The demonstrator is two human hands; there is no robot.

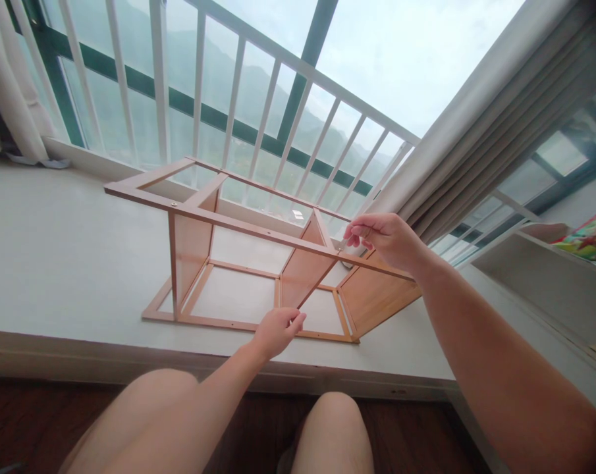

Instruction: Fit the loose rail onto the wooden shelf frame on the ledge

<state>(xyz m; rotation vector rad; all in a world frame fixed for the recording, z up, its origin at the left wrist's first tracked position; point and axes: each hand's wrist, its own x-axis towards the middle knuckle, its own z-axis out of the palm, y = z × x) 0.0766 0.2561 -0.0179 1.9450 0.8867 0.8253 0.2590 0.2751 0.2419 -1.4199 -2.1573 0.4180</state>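
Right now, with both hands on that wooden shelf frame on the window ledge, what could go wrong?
1. The wooden frame lies on its side; the right hand pinches only a thin rail, so it may rack or tip.
2. The left hand sits at a panel edge, where fingers could get pinched.

White railing (258, 99), grey curtain (500, 112) — pale window ledge (55, 250)

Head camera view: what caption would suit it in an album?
Left hand and right hand grip a wooden shelf frame on a white window ledge.
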